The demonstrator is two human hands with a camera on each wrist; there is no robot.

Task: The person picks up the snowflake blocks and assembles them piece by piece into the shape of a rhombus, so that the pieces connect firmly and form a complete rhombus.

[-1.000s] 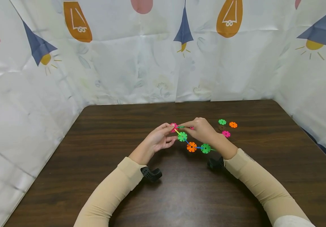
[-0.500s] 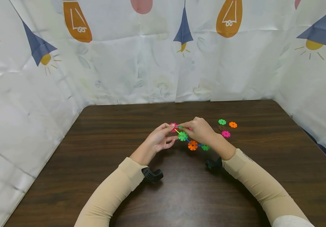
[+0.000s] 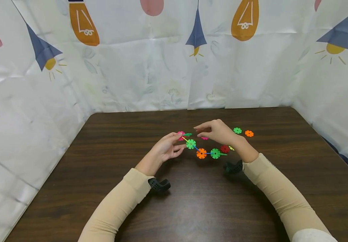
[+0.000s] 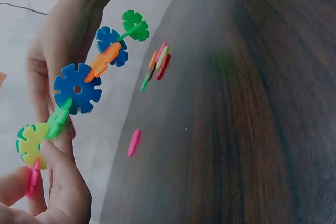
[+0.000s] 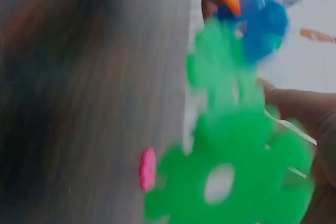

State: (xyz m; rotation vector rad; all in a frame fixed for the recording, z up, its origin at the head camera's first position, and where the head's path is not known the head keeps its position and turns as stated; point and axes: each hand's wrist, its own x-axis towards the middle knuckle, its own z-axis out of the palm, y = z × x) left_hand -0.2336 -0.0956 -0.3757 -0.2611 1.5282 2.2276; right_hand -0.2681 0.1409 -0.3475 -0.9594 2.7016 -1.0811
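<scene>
In the head view, a chain of slotted plastic flower discs hangs from my left hand (image 3: 165, 150), which pinches the pink disc (image 3: 181, 135) at one end between thumb and fingers. Another green disc (image 3: 187, 134), edge-on, sticks out from that pink disc. Along the chain follow a yellow disc (image 4: 34, 142), blue discs (image 4: 77, 88), an orange disc (image 3: 201, 153) and a green disc (image 3: 215, 153). My right hand (image 3: 220, 132) hovers apart from the pink end, fingers loosely bent, with nothing visible between them. Blur covers much of the right wrist view.
Loose discs lie on the brown table (image 3: 149, 208): a green one (image 3: 237, 130), an orange one (image 3: 249, 133), a red one (image 3: 225, 149) and a pink one (image 4: 135, 142). A patterned white curtain (image 3: 167, 74) stands behind the table.
My right hand has let go of the green disc by the pink end and moved up and right. The left hand and chain have shifted slightly left. The red disc has come into view.
</scene>
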